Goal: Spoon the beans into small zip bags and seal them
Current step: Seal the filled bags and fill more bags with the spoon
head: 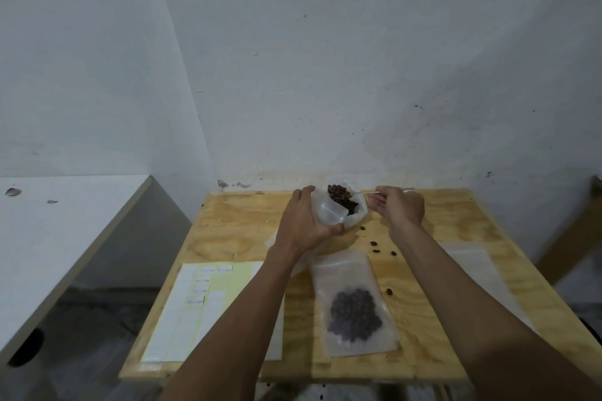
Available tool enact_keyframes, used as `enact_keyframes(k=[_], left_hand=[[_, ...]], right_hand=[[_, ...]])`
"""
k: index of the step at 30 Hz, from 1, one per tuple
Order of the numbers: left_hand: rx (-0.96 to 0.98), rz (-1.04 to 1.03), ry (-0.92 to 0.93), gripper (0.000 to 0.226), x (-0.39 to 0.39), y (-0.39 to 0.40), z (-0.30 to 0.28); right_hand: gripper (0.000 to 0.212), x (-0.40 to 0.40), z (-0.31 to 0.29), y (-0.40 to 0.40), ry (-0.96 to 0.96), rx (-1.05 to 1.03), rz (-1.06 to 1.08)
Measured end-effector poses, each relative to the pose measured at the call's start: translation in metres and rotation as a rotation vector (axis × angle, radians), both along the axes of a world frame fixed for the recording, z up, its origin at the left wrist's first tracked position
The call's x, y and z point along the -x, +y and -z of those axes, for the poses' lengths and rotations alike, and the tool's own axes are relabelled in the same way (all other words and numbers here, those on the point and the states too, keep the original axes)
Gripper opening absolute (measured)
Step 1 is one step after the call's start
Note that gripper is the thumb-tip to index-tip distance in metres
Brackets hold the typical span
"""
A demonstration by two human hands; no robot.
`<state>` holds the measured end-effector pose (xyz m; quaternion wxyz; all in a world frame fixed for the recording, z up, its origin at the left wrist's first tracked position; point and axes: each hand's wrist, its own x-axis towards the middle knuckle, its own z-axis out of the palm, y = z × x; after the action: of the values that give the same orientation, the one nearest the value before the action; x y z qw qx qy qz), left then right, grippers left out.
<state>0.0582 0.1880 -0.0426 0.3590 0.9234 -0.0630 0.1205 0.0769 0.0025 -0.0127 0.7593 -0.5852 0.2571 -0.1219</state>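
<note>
1. While the left hand (304,221) curls round an open zip bag (329,212) in the upper centre of the frame, near the far edge of the wooden surface (423,329), the right hand (399,207) pinches a spoon (345,194) heaped with beans (338,189) over the bag's mouth.
2. A filled bag (353,303) lies flat at lower centre.
3. Loose beans (374,243) sit right of centre.
4. A label sheet (195,312) lies by the left edge.
5. Empty bags (469,260) lie at the right edge.

Bare forearms (462,286), unsleeved, ringless hands (303,221)
</note>
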Motion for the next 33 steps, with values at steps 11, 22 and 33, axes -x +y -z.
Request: enact_keyframes(k=[11,22,33], left_hand=[[0.001,-0.028,-0.086,0.111,-0.001,0.005,-0.013],[-0.092,-0.046,-0.167,0.116,-0.002,0.007,-0.014],[-0.098,0.009,-0.049,0.106,-0.015,0.001,0.002]], right_hand=[[0.007,0.015,-0.014,-0.002,-0.16,0.109,-0.111],[0.005,0.024,-0.007,-0.017,-0.319,0.12,-0.066],[0.014,-0.004,0.036,0.001,-0.182,0.528,-0.038]])
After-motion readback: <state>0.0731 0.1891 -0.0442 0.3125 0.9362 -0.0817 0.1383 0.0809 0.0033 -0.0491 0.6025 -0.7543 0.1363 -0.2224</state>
